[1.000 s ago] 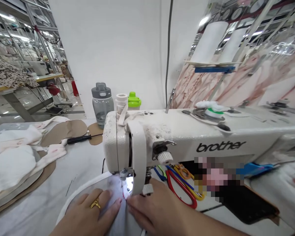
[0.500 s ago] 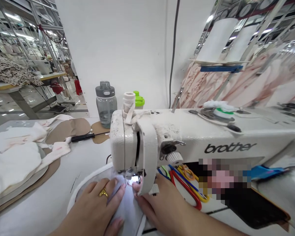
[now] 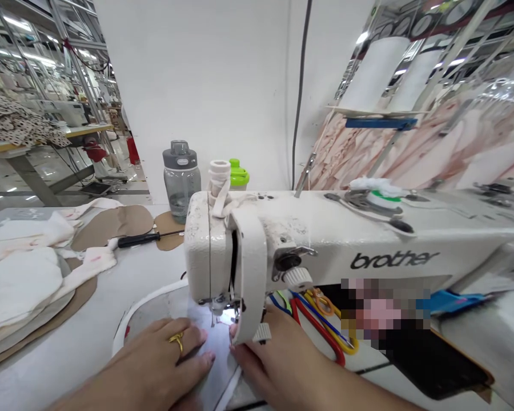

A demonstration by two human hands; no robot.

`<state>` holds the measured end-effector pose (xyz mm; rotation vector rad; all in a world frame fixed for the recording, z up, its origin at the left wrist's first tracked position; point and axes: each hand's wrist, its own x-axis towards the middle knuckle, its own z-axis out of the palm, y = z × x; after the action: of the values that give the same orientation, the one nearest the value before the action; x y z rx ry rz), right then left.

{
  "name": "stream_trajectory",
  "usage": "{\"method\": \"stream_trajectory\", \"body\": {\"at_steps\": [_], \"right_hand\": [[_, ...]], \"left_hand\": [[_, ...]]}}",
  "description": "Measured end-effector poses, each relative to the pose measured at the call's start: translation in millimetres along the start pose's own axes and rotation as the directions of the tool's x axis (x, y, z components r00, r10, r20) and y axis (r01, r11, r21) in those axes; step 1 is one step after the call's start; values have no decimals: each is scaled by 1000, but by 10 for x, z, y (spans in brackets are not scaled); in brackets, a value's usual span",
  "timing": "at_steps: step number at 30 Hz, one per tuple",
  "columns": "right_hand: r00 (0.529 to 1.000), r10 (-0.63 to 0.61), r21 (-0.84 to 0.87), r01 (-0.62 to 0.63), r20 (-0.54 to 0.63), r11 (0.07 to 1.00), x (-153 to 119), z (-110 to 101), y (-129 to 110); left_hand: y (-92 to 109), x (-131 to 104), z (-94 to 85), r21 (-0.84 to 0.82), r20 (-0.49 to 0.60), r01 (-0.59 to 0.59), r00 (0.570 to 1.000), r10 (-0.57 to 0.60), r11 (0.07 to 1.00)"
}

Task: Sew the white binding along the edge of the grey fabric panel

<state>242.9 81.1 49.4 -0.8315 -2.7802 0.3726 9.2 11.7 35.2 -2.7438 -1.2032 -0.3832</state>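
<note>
- Left hand (image 3: 163,365), lower centre of the frame: lies flat, fingers spread wide, palm pressed on the white fabric piece (image 3: 216,351); a gold ring (image 3: 176,341) sits on one finger. It grips nothing.
- Right hand (image 3: 278,359), lower centre-right: also flat on the fabric, fingertips close beside the lit presser foot (image 3: 223,305); whether a fingertip pinches the fabric edge cannot be told.
- The fabric piece lies on the machine bed directly under the needle area of the Brother sewing machine (image 3: 325,240), between the two hands, with a white bound edge curving off toward the lower left.
- Step in hand, as judged: guiding the fabric under the needle along a seam — both hands steer rather than hold.
- Next move, as judged: calls for even feeding along the curved edge, with fingertips kept clear of the needle.
- Containers: a grey-lidded water bottle (image 3: 181,177) stands behind the machine head at centre-left, clear-walled, seemingly with a little liquid at the bottom; a green-capped bottle (image 3: 239,174) stands just beside it, contents hidden.
- Behind the right hand, under the machine arm: red-handled scissors (image 3: 317,331) among other coloured handles.
- Left edge of the frame: a stack of white fabric pieces (image 3: 21,279) on brown cardboard patterns (image 3: 120,222) — a black screwdriver (image 3: 145,238) lies near.
</note>
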Motion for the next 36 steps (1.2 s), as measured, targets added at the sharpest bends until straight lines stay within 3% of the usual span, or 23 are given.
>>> {"method": "stream_trajectory", "body": {"at_steps": [3, 7, 13, 20, 24, 29, 36], "right_hand": [[1000, 4, -7, -4, 22, 1000, 8, -8, -6], [1000, 7, -67, -5, 26, 998, 3, 3, -11], [998, 0, -81, 6, 66, 997, -23, -8, -19], [999, 45, 65, -43, -26, 997, -14, 31, 28], [1000, -8, 32, 8, -5, 999, -8, 20, 19], [1000, -25, -38, 25, 2, 999, -26, 21, -4], [998, -59, 8, 59, 38, 998, -9, 42, 9]], "left_hand": [[6, 28, -142, -4, 88, -4, 996, 4, 1000], [5, 30, -205, -58, 115, 48, 993, -41, 997], [-1, 34, -183, -97, 114, 85, 991, -74, 992], [8, 10, -170, -35, 124, 95, 988, -90, 995], [-10, 24, -206, -39, 111, 74, 991, -69, 997], [24, 45, -221, -45, 148, 134, 981, -126, 990], [0, 65, -127, -70, 106, 166, 982, -158, 984]]}}
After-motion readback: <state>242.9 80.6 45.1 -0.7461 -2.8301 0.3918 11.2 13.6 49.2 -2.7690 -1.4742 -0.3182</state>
